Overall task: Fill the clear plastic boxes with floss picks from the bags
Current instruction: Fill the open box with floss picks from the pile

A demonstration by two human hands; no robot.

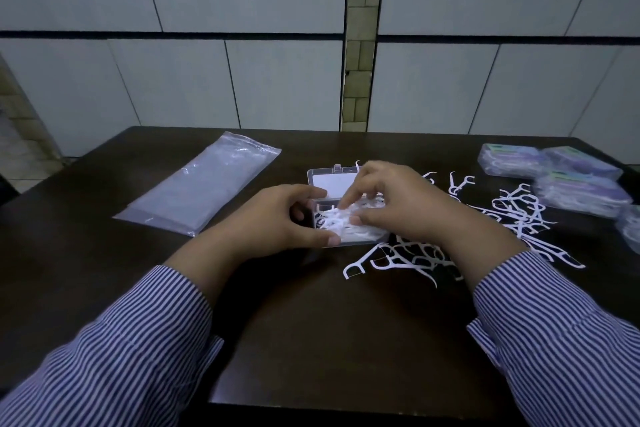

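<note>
A clear plastic box (332, 180) lies open in the middle of the dark table, its lid folded back away from me. White floss picks (337, 222) fill its near half. My left hand (277, 218) grips the box's left side, thumb along the near edge. My right hand (391, 204) reaches over the box from the right, its fingers and thumb pinching picks inside it. Loose floss picks (408, 256) lie scattered on the table right of the box and under my right forearm.
A flat clear plastic bag (204, 187) lies at the left. Several filled, closed boxes (581, 191) are stacked at the far right. The dark table (329, 340) ends at its near edge between my striped sleeves.
</note>
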